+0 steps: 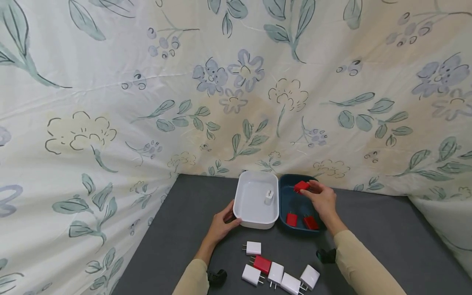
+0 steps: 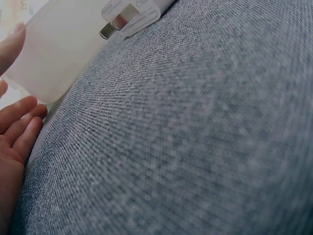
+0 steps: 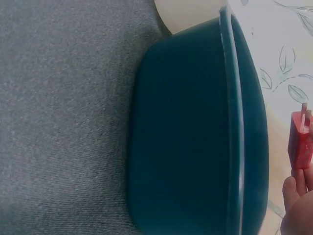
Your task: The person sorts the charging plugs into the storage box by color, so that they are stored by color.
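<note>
Has five white chargers (image 1: pixel 252 275) and one red charger (image 1: pixel 262 264) loose nearest, likely for easy reach. Steadies the white bin (image 1: pixel 253 200) at its near left corner with the left hand (image 1: pixel 220 225), thumb and fingers spread wide — apparently against sliding — with two red plugs (image 1: pixel 291 220) in the blue bin (image 1: pixel 293 201) and, farther back, one white plug (image 1: pixel 268 198) in the white. Pinches another red plug (image 1: pixel 301 187) by its body in the right hand (image 1: pixel 323 199), over the blue bin's far end, probably to leave the prongs (image 3: pixel 304 108) clear.

Soft light; patterned backdrop (image 1: pixel 258 94) brightest at left. Left wrist view: foreground tabletop (image 2: pixel 195 161) blurred. Right wrist view duller.
</note>
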A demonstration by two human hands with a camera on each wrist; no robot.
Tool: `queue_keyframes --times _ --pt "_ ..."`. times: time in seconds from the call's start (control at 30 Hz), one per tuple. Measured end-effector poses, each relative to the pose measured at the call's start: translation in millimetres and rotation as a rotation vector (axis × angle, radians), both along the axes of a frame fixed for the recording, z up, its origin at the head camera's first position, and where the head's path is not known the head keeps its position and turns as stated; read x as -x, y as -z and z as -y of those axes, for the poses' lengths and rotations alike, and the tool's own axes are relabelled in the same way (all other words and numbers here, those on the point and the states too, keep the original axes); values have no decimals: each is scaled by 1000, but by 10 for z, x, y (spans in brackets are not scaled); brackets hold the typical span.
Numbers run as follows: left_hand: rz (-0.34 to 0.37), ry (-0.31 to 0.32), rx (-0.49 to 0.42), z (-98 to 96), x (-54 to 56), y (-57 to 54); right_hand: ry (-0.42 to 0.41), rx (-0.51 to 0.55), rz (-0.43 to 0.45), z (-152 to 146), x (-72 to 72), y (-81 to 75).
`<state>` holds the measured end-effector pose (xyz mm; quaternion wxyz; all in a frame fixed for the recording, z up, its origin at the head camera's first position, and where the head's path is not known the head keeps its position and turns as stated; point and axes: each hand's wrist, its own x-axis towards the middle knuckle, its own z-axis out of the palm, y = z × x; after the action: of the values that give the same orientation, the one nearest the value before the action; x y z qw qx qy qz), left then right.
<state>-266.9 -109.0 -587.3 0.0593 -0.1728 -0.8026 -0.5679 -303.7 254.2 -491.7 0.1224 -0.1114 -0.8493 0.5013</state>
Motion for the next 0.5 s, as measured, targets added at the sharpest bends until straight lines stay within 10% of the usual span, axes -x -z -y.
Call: queue_keyframes --times 0.5 --pt "45 13 -27 3 0 -18 10 69 -10 -2 31 -90"
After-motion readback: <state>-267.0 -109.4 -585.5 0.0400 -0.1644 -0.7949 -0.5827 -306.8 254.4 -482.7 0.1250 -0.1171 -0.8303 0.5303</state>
